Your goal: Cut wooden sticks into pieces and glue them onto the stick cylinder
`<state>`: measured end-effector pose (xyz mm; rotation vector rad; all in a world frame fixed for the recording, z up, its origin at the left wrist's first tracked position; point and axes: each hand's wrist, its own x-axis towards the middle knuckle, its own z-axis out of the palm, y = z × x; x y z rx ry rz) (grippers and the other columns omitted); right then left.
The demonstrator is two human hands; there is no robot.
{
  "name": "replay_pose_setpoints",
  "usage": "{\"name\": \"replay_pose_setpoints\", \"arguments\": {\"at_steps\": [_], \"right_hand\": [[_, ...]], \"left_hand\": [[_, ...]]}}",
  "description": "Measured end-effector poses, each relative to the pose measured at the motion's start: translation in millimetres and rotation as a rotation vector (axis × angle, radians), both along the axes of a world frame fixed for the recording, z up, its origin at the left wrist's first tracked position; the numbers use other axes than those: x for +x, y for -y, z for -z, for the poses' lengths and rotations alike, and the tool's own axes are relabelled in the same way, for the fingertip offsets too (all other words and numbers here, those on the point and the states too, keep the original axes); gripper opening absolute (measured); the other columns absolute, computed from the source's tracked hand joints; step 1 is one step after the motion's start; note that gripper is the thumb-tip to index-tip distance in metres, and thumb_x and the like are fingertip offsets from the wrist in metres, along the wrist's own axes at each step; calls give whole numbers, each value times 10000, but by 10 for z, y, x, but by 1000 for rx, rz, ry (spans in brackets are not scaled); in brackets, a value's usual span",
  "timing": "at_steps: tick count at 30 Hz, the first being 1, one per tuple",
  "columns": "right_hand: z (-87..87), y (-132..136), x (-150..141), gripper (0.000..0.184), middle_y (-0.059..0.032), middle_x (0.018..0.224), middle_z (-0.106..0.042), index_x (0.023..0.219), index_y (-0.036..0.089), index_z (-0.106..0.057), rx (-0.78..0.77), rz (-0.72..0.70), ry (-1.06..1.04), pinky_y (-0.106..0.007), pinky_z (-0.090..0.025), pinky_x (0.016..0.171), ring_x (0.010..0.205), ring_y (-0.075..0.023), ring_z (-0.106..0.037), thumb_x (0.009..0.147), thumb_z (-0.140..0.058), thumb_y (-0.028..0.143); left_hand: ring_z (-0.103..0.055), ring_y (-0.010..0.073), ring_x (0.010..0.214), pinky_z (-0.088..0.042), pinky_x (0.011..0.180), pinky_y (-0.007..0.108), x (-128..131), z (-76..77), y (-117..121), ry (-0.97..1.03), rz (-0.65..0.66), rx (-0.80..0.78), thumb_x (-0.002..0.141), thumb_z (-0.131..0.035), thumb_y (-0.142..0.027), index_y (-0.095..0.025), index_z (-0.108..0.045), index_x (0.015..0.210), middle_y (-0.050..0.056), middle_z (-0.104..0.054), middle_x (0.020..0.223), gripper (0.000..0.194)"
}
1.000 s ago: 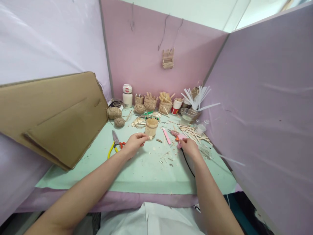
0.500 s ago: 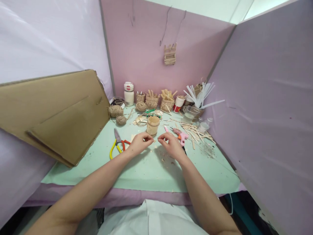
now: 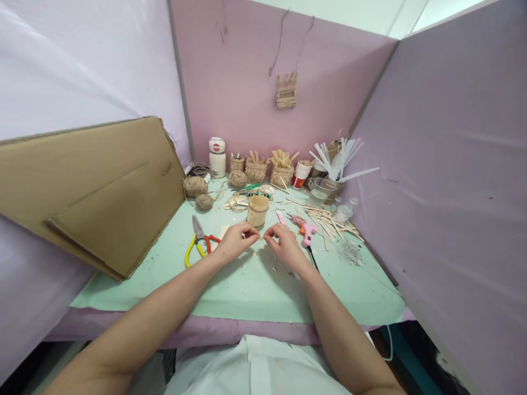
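My left hand (image 3: pixel 239 240) is closed in a pinch on a small pale wood piece (image 3: pixel 261 237), of which only a sliver shows. Facing it, my right hand (image 3: pixel 285 244) is pinched too, its fingertips almost meeting the left ones; what they grip is too small to make out. Just behind both hands stands a small round wooden cup (image 3: pixel 258 212) with a band around it. The pink hot glue gun (image 3: pixel 308 231) lies to the right of my right hand, and a pink-handled pen-like tool (image 3: pixel 280 218) is partly hidden behind that hand.
Scissors (image 3: pixel 198 236) with yellow and red handles lie left of my left hand. Wooden sticks (image 3: pixel 329 222) are scattered at the right. Twine balls (image 3: pixel 195 186), stick-filled baskets (image 3: pixel 282 175), a white bottle (image 3: pixel 217 162) and a plastic cup (image 3: pixel 320 193) stand behind. Cardboard (image 3: pixel 102 192) leans left.
My right hand has let go of the glue gun and moved left to meet my left hand. The glue gun now lies on the table. In the last half second the hands have barely moved.
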<state>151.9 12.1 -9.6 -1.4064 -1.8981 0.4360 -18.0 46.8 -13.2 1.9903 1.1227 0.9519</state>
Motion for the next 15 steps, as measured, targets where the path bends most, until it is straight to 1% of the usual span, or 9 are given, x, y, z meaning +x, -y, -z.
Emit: {"name": "replay_pose_setpoints", "arguments": {"at_steps": [3,6,7,8,9,10,11,13,15], "right_hand": [[35,-20,18,105,-18,800,-586,732,202,-578,-8,32,-66,-282,-343,733,818,-171,-502,805,-511,238],[64,-82,55,125,-23,777,-582,733,187,-566,-21,96,-172,-275,-360,695,761,-164,-499,801,-487,257],[68,-111,64,132,-24,765,-581,733,181,-562,-26,118,-213,-272,-364,678,739,-161,-497,797,-481,264],[68,-142,69,141,-24,754,-579,733,177,-559,-30,137,-254,-269,-367,662,719,-157,-495,795,-476,274],[64,-175,70,152,-23,748,-580,734,173,-557,-33,152,-295,-265,-370,648,703,-153,-493,792,-472,285],[58,-209,64,165,-22,746,-581,737,170,-556,-35,165,-336,-262,-372,636,690,-149,-493,790,-469,300],[50,-244,54,177,-21,747,-584,742,168,-556,-35,176,-376,-258,-373,625,679,-146,-493,788,-467,315],[36,-313,24,201,-19,755,-591,755,166,-558,-31,192,-451,-254,-376,611,667,-141,-495,780,-465,343],[27,-374,-12,216,-18,761,-600,761,165,-563,-24,203,-517,-253,-380,611,668,-140,-500,767,-471,361]], "left_hand": [[-580,166,773,-435,690,275,-33,15,-25,43,-12,-53,731,-574,-363,-172,-662,838,39,-658,818,236],[-582,161,786,-448,704,282,-74,70,-107,107,-129,-64,716,-595,-343,-158,-601,960,48,-646,867,307],[-583,165,820,-451,723,288,-80,92,-150,102,-184,-44,691,-621,-325,-153,-569,1002,63,-637,934,360],[-581,180,875,-455,741,301,-78,112,-198,71,-233,-42,656,-653,-312,-148,-528,1066,89,-618,1021,459],[-570,205,952,-454,774,320,-68,128,-251,35,-242,-51,617,-688,-303,-141,-481,1133,123,-580,1125,579],[-547,234,1030,-442,824,345,-49,138,-306,0,-233,-55,578,-719,-298,-133,-438,1182,156,-526,1218,686],[-518,260,1092,-425,868,366,-22,141,-361,-24,-220,-54,545,-744,-295,-130,-408,1209,176,-488,1266,762],[-498,285,1130,-405,904,390,48,139,-462,-29,-185,-52,508,-769,-295,-137,-377,1229,177,-499,1251,836],[-516,275,1107,-407,907,385,119,143,-544,18,-140,-75,486,-781,-281,-149,-373,1223,154,-537,1202,852]]}}
